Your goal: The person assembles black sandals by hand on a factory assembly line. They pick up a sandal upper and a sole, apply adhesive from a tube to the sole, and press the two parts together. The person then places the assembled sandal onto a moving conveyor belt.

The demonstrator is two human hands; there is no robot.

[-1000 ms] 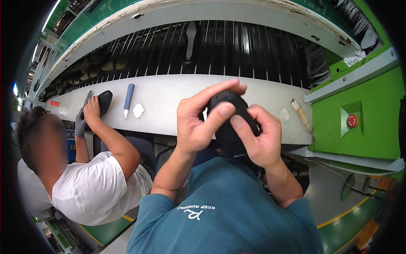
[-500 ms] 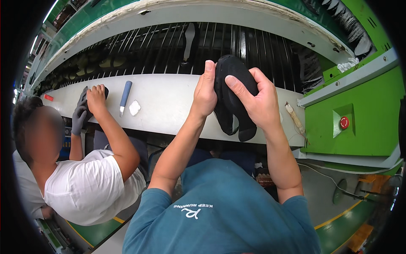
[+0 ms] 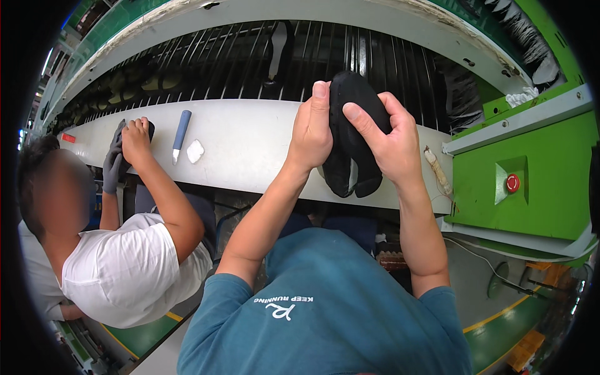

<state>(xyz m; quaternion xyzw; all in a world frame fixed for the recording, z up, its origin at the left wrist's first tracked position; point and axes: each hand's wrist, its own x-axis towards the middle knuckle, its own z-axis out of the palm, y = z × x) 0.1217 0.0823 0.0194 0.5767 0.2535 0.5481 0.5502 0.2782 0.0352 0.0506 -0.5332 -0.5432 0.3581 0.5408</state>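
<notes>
Arms forward, left hand upright, thumb up; right hand opposite, thumb angled up-left, fingers bent.

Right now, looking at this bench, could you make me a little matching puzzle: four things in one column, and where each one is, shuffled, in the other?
Things:
1. blue-handled tool
2. red button
3. black shoe piece
4. grey glove

Places:
A. set in the green panel
B. held by the left hand and right hand
C. worn by the co-worker
D. lying on the white tabletop

Pairs: 1-D, 2-A, 3-B, 4-C
</notes>
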